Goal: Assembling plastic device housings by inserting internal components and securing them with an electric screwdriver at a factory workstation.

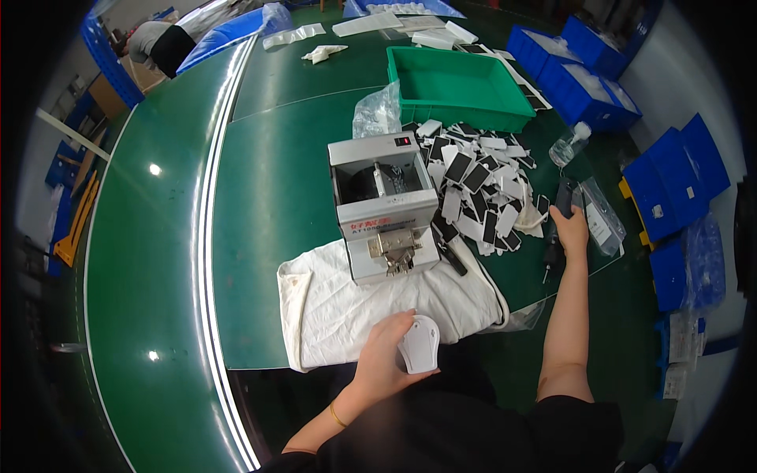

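My left hand (381, 356) is closed round the edge of a white plastic housing (421, 345), held over the table's front edge with its flat face up. At the right, my right hand (571, 230) grips a dark electric screwdriver (554, 254), whose thin bit points toward me. Between the hands and farther back stands a silver screw feeder (384, 206) with a small red display and a metal outlet at its front. It rests partly on a folded white cloth (323, 303). Right of the feeder lies a heap of small black and white plastic pieces (477, 177).
A green bin (465, 114) stands behind the heap. To its right are a clear bottle (569, 144) and a plastic bag (603, 217). Blue crates (579, 91) line the right side. A conveyor belt (158, 260) runs along the left. Another person (162, 46) bends over at far left.
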